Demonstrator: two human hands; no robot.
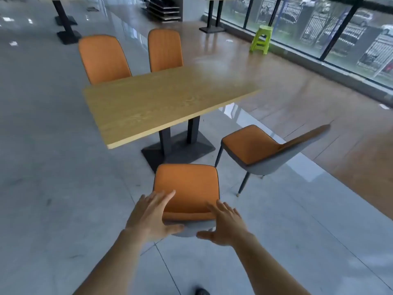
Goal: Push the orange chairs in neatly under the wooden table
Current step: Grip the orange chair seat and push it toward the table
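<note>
A wooden table (161, 103) on two black pedestal legs stands in the middle. Right below me is an orange chair (187, 184), its seat facing the table and apart from it. My left hand (151, 216) and my right hand (223, 224) hover with fingers spread over the top of its backrest, one at each corner; I cannot tell whether they touch it. A second orange chair (251, 147) with a grey shell stands to the right, turned at an angle and pulled away from the table. Two more orange chairs (104, 60) (165, 50) sit at the far side, backs upright.
The black table base (180, 150) lies on the grey tiled floor in front of the near chair. A green plastic stool (261, 39) stands by the window wall at the right. Other tables on black pedestals (66, 24) (212, 18) stand far back. My shoe (202, 291) shows at the bottom.
</note>
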